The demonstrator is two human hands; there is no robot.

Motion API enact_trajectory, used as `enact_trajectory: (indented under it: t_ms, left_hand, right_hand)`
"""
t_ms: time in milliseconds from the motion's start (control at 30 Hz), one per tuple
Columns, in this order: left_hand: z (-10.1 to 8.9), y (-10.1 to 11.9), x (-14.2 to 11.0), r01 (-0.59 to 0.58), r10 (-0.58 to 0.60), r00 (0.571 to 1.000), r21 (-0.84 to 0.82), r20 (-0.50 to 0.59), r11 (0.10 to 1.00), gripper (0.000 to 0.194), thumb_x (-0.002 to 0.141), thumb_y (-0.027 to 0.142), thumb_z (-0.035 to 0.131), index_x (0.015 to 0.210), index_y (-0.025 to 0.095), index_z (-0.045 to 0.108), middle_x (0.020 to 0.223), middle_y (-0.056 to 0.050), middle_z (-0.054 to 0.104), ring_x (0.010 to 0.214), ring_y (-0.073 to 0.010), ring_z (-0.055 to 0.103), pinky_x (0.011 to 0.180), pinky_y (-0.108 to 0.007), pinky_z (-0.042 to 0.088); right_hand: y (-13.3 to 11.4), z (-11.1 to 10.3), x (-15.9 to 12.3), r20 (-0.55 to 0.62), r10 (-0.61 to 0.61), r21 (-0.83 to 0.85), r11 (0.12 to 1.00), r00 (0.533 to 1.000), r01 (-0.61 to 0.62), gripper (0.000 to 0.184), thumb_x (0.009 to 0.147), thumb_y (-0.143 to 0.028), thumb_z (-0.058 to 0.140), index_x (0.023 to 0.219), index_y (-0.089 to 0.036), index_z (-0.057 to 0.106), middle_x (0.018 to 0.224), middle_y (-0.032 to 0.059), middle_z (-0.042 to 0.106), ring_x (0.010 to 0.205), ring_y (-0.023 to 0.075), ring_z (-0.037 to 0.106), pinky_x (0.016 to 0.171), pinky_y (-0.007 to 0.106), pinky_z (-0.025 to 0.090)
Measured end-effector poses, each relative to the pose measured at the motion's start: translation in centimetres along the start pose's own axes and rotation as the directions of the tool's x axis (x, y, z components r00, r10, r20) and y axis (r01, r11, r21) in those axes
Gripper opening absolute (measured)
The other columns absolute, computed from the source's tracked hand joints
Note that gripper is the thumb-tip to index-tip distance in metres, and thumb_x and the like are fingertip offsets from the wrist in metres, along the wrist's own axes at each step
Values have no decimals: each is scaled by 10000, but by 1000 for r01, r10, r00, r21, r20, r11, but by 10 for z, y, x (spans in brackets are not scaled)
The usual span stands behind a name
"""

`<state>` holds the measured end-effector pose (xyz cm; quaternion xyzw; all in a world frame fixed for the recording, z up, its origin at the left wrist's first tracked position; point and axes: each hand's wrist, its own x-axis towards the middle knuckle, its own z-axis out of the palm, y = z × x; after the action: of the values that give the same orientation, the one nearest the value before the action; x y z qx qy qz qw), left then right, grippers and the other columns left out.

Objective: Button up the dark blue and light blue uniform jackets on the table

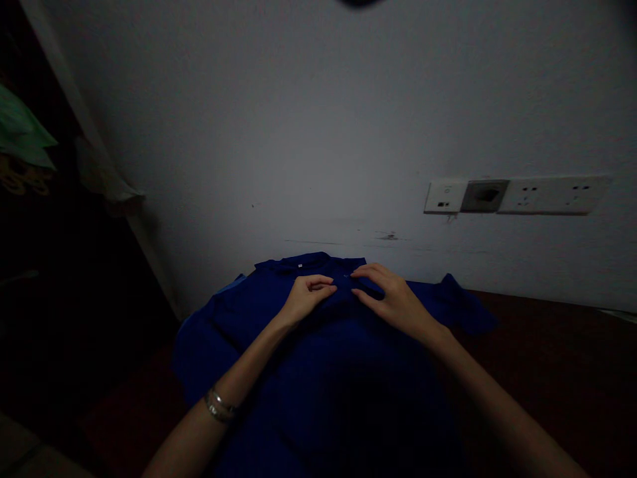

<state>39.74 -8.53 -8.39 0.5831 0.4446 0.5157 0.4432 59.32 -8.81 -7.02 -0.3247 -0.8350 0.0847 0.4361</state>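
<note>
A dark blue shirt (279, 345) lies spread flat on a dark brown table (547, 372), collar toward the wall. My left hand (304, 297) rests just below the collar with its fingers curled and pinching the cloth at the front opening. My right hand (385, 292) sits beside it, fingertips pressed together on the same strip of fabric near the collar. The two hands nearly touch. A metal bracelet (219, 405) circles my left wrist.
A pale wall rises right behind the table, with a row of white sockets (517, 196) at the right. To the left is a dark opening with hanging cloths (24, 139). The shirt's right sleeve (458, 302) trails across the table.
</note>
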Motion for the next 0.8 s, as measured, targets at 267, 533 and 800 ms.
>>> enact_trajectory:
  t_ms: [267, 533, 800]
  left_hand:
    - [11, -11, -1, 39, -33, 998, -118, 48, 992, 326, 606, 235, 704, 897, 115, 622, 699, -34, 661, 586, -104, 579, 595, -212, 431]
    - [10, -13, 0, 2, 1, 994, -24, 108, 1000, 317, 670, 264, 654, 950, 117, 629, 764, -58, 671, 624, -125, 594, 604, -225, 439]
    - [12, -14, 0, -71, 54, 989, 122, 139, 990, 219, 706, 247, 596, 874, 120, 653, 778, -49, 661, 667, -135, 584, 623, -232, 434]
  right_hand:
    - [11, 17, -1, -18, -1, -31, 1000, 1000, 0, 130, 792, -255, 531, 872, -222, 628, 877, 35, 611, 854, 168, 539, 780, 330, 434]
    - [16, 22, -1, -4, 43, 127, 991, 999, -42, 110, 767, -241, 569, 839, -212, 647, 895, 35, 589, 852, 141, 551, 797, 300, 433]
    - [16, 24, -2, 27, 47, 173, 984, 999, -51, 75, 741, -238, 586, 740, -198, 651, 898, 38, 588, 860, 146, 552, 807, 310, 429]
